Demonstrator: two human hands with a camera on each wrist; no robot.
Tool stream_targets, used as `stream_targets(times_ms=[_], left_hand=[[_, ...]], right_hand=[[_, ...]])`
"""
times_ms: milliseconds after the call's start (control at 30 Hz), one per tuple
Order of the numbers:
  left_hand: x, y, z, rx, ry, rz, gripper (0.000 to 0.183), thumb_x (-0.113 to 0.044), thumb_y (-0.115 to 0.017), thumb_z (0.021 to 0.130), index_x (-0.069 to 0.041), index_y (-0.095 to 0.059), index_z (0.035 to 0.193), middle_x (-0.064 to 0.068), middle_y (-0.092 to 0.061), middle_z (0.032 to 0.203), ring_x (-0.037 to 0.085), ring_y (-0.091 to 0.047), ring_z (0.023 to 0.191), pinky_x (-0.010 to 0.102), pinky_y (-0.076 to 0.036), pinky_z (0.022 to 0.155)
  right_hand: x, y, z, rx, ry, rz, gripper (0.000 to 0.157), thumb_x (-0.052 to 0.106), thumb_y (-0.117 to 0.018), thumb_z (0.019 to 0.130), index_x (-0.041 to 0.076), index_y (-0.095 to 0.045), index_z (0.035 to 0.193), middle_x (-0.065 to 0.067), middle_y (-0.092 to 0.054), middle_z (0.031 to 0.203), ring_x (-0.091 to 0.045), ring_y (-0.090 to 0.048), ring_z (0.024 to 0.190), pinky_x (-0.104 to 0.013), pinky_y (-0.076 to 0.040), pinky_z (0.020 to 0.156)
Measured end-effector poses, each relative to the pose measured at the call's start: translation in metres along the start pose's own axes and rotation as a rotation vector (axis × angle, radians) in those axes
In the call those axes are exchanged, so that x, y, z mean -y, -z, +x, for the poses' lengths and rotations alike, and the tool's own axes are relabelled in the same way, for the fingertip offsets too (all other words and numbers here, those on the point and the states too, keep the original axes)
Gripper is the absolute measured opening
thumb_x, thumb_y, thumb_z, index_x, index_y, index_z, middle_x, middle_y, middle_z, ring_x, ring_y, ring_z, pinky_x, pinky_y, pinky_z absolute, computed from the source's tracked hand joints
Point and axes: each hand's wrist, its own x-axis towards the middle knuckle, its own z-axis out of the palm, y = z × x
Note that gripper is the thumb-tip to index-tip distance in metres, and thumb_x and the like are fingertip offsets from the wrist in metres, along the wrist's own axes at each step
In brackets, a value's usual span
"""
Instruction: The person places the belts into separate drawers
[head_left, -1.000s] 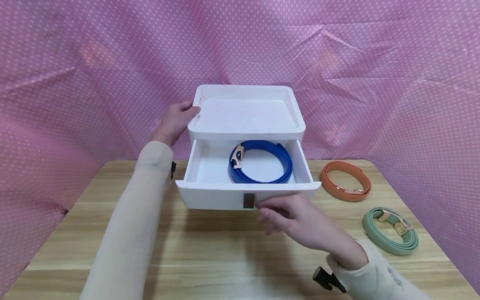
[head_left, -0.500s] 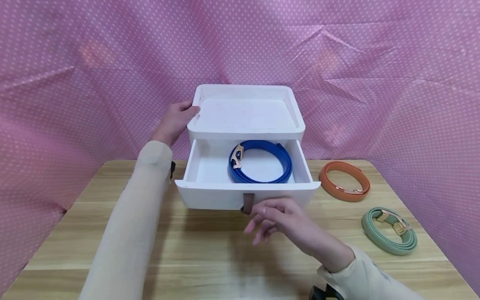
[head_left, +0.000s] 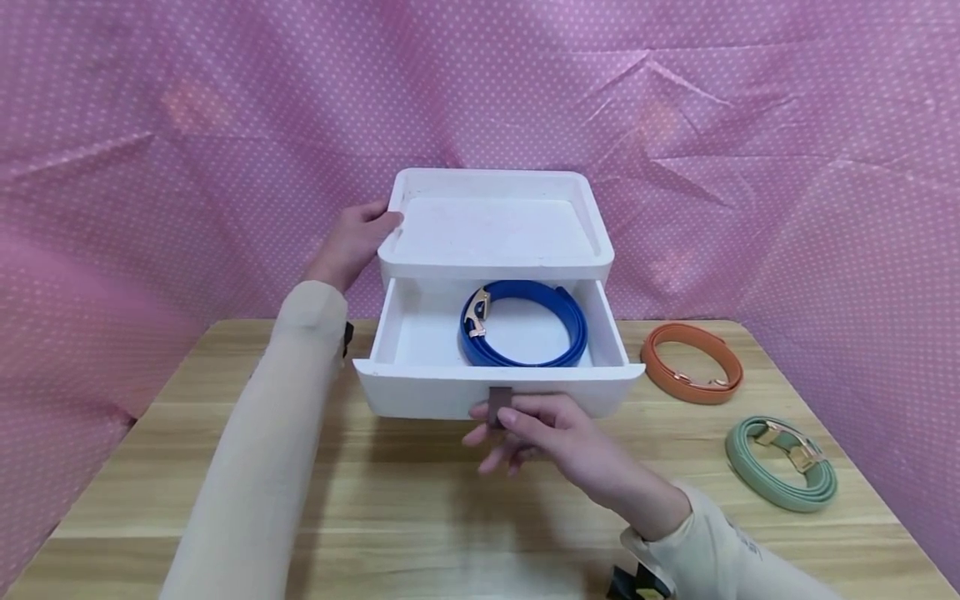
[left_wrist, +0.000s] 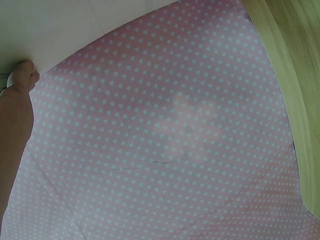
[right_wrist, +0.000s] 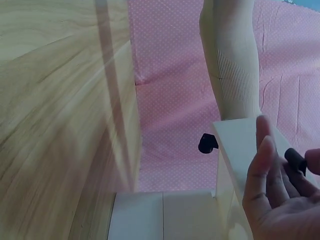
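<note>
A white drawer unit (head_left: 495,272) stands at the back of the table, its upper drawer (head_left: 420,395) pulled out. Inside the drawer lies a coiled blue belt (head_left: 573,329) with a gold buckle. My left hand (head_left: 348,243) grips the unit's left rim, thumb over the edge; the left wrist view has that hand (left_wrist: 22,77) at the white side wall (left_wrist: 75,25). With thumb and index finger my right hand (head_left: 551,433) pinches the brown pull tab (head_left: 498,403) on the drawer front. In the right wrist view the tab (right_wrist: 296,161) sits between finger and thumb, other fingers extended.
To the right on the wooden table (head_left: 420,533) lie a coiled orange belt (head_left: 652,367) and, nearer, a coiled green belt (head_left: 757,479). A shallow tray top (head_left: 491,233) caps the unit. Pink dotted cloth (head_left: 480,83) hangs behind and at both sides.
My right hand has shifted left along the drawer front and taken the brown tab between thumb and index finger. The left hand and the drawer stay in place.
</note>
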Motion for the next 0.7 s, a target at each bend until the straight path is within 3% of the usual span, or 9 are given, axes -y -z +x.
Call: stream_targets(times_ms=[333, 700], left_hand=[[-0.0013, -0.0009, 0.0008, -0.007, 0.005, -0.001, 0.060, -0.043, -0.053, 0.100, -0.022, -0.036, 0.153, 0.003, -0.041, 0.152, 0.024, -0.040, 0.137, 0.045, -0.033, 0.112], [-0.0016, -0.0009, 0.0006, -0.013, 0.001, -0.002, 0.060, -0.041, -0.053, 0.100, -0.020, -0.034, 0.153, 0.004, -0.041, 0.153, 0.024, -0.042, 0.135, 0.044, -0.034, 0.112]], right_hand=[[0.0036, -0.0032, 0.0016, -0.063, 0.032, 0.015, 0.035, 0.016, -0.045, 0.106, -0.004, -0.058, 0.131, -0.015, -0.062, 0.129, -0.035, -0.066, 0.105, -0.046, -0.058, 0.081], [0.0099, -0.0007, 0.0054, -0.073, 0.078, 0.023, 0.036, 0.015, -0.043, 0.106, -0.006, -0.057, 0.132, -0.017, -0.061, 0.130, -0.034, -0.064, 0.109, -0.046, -0.057, 0.083]])
